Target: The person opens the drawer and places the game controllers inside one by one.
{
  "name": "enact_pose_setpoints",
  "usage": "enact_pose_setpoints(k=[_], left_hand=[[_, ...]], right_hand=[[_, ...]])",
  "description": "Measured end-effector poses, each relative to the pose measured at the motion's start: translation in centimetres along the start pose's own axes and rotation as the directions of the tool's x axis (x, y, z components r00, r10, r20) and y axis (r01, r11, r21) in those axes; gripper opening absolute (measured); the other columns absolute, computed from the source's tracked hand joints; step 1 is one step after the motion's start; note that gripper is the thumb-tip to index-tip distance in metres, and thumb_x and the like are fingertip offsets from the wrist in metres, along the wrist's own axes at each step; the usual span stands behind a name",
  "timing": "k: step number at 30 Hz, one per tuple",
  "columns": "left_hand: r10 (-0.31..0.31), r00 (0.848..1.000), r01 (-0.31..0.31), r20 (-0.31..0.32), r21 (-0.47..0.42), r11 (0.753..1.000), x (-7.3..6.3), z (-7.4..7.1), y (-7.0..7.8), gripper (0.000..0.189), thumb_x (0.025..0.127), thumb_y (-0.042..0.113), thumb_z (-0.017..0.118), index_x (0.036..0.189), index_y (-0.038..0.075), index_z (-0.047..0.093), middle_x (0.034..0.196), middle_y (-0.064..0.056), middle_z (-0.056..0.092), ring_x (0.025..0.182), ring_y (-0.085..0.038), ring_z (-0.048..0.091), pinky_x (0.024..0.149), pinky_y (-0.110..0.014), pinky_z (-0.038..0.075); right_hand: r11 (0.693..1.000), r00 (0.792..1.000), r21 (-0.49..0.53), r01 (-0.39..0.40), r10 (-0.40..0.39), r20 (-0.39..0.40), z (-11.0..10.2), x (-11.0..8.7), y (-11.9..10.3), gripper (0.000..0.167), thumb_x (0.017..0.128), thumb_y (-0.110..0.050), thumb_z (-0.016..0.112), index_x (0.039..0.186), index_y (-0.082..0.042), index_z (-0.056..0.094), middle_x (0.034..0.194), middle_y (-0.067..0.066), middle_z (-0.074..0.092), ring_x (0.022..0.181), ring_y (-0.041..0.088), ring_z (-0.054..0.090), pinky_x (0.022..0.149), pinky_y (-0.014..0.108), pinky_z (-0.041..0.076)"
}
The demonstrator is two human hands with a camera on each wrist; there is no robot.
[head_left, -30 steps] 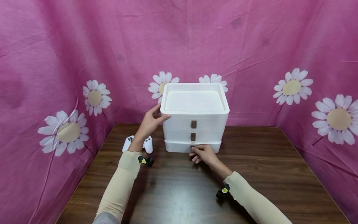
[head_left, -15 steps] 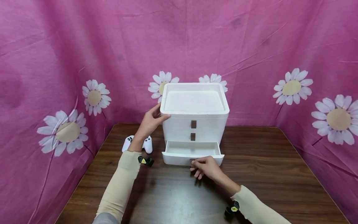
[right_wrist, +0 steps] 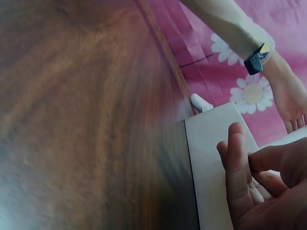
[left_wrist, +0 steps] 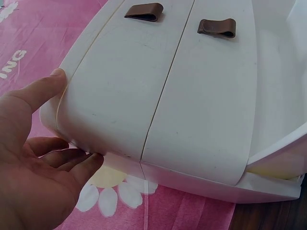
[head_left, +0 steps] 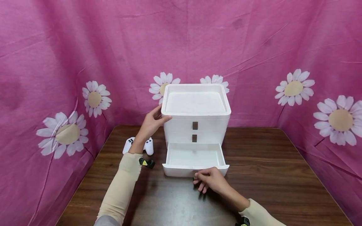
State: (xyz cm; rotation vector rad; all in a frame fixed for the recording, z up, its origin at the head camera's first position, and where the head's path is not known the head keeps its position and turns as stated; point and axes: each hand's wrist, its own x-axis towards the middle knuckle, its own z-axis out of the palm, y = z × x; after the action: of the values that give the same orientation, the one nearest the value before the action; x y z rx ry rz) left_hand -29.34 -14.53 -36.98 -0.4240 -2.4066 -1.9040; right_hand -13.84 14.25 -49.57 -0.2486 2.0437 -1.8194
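A white drawer cabinet (head_left: 196, 103) with a tray-like top stands on the table, its bottom drawer (head_left: 195, 155) pulled well out and showing a bare inside. My left hand (head_left: 150, 124) holds the cabinet's upper left corner, thumb on the front edge and bent fingers against the side, as the left wrist view shows. Down at the drawer front, my right hand (head_left: 212, 180) pinches the brown pull tab (head_left: 195, 174) between thumb and index finger; the tab is mostly hidden by them. The two upper drawers are closed, each with a brown tab (left_wrist: 217, 28).
A white game controller (head_left: 149, 146) lies left of the cabinet, partly covered by my left forearm. The dark wooden table (head_left: 263, 163) reaches to a pink curtain (head_left: 243, 40) with daisies behind and at both sides.
My right hand has drawn the bottom drawer out toward me, from nearly closed to far open. The left hand stays at the cabinet's corner, and the cabinet has kept its place.
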Motion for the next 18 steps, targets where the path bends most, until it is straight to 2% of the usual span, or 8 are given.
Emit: enact_pose_setpoints(k=[4,11,15,18], left_hand=[[0.004,1.0,-0.004,-0.001,0.01,1.0,0.0,0.0,0.0,0.081,0.096,0.033,0.082,0.166,0.022,0.041,0.168,-0.006,0.046,0.152,-0.029,0.049,0.103,-0.047,0.058],[0.002,1.0,-0.002,-0.004,0.01,1.0,0.0,0.1,-0.1,0.081,0.096,0.034,0.082,0.165,0.023,0.042,0.168,-0.005,0.046,0.152,-0.028,0.048,0.104,-0.05,0.058],[-0.007,1.0,0.007,-0.003,0.01,1.0,0.1,0.0,-0.2,0.081,0.097,0.034,0.082,0.166,0.024,0.041,0.169,-0.004,0.044,0.154,-0.028,0.046,0.106,-0.049,0.057],[-0.007,1.0,0.007,0.002,-0.001,1.0,0.2,-0.1,-0.2,0.08,0.097,0.031,0.081,0.166,0.024,0.04,0.169,-0.004,0.043,0.153,-0.028,0.046,0.105,-0.05,0.057]], right_hand=[[1.0,1.0,0.008,-0.001,0.001,-0.002,0.3,-0.7,-0.1,0.034,0.107,-0.007,0.061,0.12,0.024,0.067,0.097,0.034,0.077,0.057,0.008,0.07,0.054,0.027,0.06],[1.0,1.0,-0.004,0.001,-0.001,0.01,0.3,-0.9,-0.2,0.034,0.107,-0.008,0.061,0.118,0.023,0.068,0.097,0.033,0.077,0.057,0.009,0.07,0.054,0.029,0.062],[0.987,0.998,-0.16,0.015,-0.006,0.062,-0.5,-1.0,-1.2,0.028,0.107,-0.013,0.064,0.114,0.012,0.075,0.09,0.025,0.079,0.055,0.014,0.071,0.051,0.034,0.062],[0.941,0.997,-0.333,0.066,-0.047,0.064,-1.9,-1.1,-3.5,0.023,0.106,-0.015,0.067,0.109,0.004,0.079,0.086,0.018,0.079,0.055,0.022,0.072,0.05,0.041,0.062]])
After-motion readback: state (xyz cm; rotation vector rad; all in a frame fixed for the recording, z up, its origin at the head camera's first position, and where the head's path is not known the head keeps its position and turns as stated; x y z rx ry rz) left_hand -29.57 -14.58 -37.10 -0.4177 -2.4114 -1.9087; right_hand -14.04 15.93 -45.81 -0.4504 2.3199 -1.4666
